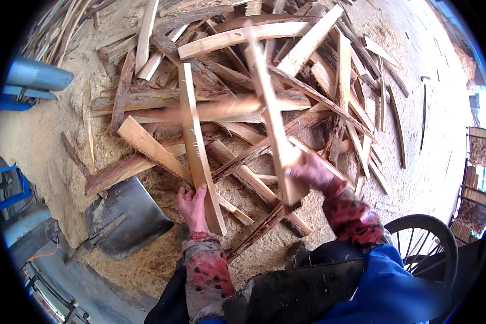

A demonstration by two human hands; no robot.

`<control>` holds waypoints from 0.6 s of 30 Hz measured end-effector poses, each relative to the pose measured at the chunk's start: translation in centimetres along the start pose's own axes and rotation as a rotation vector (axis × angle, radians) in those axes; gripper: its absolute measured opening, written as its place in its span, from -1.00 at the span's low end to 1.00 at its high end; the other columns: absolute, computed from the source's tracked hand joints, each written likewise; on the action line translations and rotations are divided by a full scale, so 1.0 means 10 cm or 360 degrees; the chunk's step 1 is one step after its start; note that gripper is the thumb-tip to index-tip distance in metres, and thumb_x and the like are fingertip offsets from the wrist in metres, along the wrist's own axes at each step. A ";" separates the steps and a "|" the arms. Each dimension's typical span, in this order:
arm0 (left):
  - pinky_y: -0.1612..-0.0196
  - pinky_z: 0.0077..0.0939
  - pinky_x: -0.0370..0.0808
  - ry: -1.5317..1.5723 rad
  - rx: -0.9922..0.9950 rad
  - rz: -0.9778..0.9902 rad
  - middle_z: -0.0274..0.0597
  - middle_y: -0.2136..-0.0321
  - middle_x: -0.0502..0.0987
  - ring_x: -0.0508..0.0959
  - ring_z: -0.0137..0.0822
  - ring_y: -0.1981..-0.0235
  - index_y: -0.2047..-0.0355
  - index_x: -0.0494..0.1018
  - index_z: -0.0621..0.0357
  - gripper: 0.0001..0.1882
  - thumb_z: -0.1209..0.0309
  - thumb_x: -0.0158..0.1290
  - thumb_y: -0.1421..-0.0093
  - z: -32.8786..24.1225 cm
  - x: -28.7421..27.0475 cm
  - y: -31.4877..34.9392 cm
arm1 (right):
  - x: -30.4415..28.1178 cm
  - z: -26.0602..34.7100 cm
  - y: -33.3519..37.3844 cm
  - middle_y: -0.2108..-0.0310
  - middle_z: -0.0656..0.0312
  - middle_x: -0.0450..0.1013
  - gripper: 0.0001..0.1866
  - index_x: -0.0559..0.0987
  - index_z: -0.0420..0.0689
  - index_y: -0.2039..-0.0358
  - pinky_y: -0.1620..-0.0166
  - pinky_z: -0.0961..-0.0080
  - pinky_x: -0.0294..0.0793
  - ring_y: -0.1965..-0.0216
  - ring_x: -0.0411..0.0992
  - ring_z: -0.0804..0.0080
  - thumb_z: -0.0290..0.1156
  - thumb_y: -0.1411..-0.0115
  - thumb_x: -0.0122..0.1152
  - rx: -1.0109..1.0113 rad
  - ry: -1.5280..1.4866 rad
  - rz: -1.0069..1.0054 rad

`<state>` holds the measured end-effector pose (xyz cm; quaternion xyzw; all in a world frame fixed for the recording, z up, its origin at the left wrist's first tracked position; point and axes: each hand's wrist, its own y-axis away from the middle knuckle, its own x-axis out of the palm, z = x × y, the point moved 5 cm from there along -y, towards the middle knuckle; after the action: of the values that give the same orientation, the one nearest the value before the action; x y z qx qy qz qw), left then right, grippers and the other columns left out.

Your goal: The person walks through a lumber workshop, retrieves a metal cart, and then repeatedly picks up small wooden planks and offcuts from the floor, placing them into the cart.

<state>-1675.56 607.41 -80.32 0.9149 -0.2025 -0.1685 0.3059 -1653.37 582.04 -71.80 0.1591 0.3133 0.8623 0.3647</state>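
My left hand [193, 209] is closed on the near part of a long pale wooden slat [193, 132], thumb along its edge. The slat slopes up and away over the pile. On the right, my right hand [311, 174] grips the near end of another slat [270, 110], raised and blurred at its far end. Some of its fingers are hidden behind the wood. Both hands are bare, with stained red and grey sleeves above the wrists. Beneath and beyond them lies a tangled pile of bark-edged offcuts [243, 178]. One reddish piece [216, 111] across the middle is smeared by motion.
A metal shovel blade [132, 218] rests on sawdust at my left. Close on my right stands a spoked wheel [424, 237]. Blue metal machinery [38, 75] lines the left side. Stacked wood bundles [472, 189] stand far right. Thin strips [398, 127] lie right of the pile.
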 end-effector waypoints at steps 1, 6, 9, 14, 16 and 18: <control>0.03 -0.54 0.41 0.0093 -0.0004 0.0086 0.01 0.02 0.35 0.40 -0.30 0.02 -0.12 0.11 0.45 -0.24 0.47 0.29 0.00 -0.01 0.05 -0.02 | 0.11 -0.14 0.09 0.23 0.03 0.49 -0.14 0.39 -0.32 0.08 0.11 0.40 0.53 0.22 0.50 0.29 0.07 0.22 0.50 0.0004 0.0033 0.0076; -0.03 -0.46 0.36 0.0122 0.0008 0.0101 -0.07 0.06 0.41 0.44 -0.31 0.06 -0.08 0.18 0.40 -0.33 0.52 0.26 -0.01 0.12 0.04 -0.08 | 0.44 -0.93 0.36 0.27 -0.01 0.51 -0.18 0.42 -0.28 0.05 0.16 0.43 0.50 0.24 0.52 0.29 0.12 0.14 0.41 0.0147 0.0686 0.0282; -0.04 -0.42 0.34 0.0171 -0.0009 0.0275 -0.10 0.05 0.41 0.42 -0.32 0.04 -0.03 0.27 0.36 -0.43 0.52 0.23 -0.03 -0.03 0.20 0.04 | 0.41 -0.93 0.43 0.42 0.01 0.50 -0.30 0.44 -0.19 0.07 0.28 0.34 0.51 0.35 0.53 0.21 0.09 0.07 0.36 -0.0161 0.0941 0.0238; 0.02 -0.41 0.39 0.0256 -0.0179 0.0327 -0.17 0.09 0.45 0.45 -0.32 0.08 0.05 0.37 0.29 -0.55 0.57 0.20 -0.03 0.03 0.22 0.12 | -0.14 -0.08 0.12 0.21 0.05 0.43 -0.32 0.40 -0.17 0.01 0.15 0.30 0.45 0.14 0.43 0.15 -0.19 0.14 0.43 -0.0720 0.1590 -0.0284; 0.02 -0.42 0.39 0.0321 -0.0241 0.0366 -0.18 0.09 0.46 0.45 -0.32 0.08 0.04 0.37 0.28 -0.55 0.59 0.19 -0.03 0.05 0.16 0.11 | -0.17 0.23 -0.09 0.03 0.05 0.32 -0.28 0.37 -0.18 -0.02 -0.01 0.22 0.33 -0.06 0.28 0.10 -0.27 0.19 0.43 -0.1052 0.1862 -0.0370; 0.02 -0.43 0.40 0.0398 -0.0267 0.0440 -0.19 0.10 0.47 0.46 -0.31 0.08 0.04 0.38 0.28 -0.56 0.60 0.19 -0.03 0.11 0.21 0.12 | -0.13 0.19 -0.23 0.02 0.06 0.27 -0.30 0.37 -0.17 0.00 -0.06 0.13 0.25 -0.08 0.21 0.07 -0.31 0.21 0.40 -0.1158 0.2158 -0.0330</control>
<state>-1674.53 604.99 -80.74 0.8635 -0.2718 -0.0262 0.4241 -1650.31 583.16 -71.95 -0.5632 0.1784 0.7813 0.2013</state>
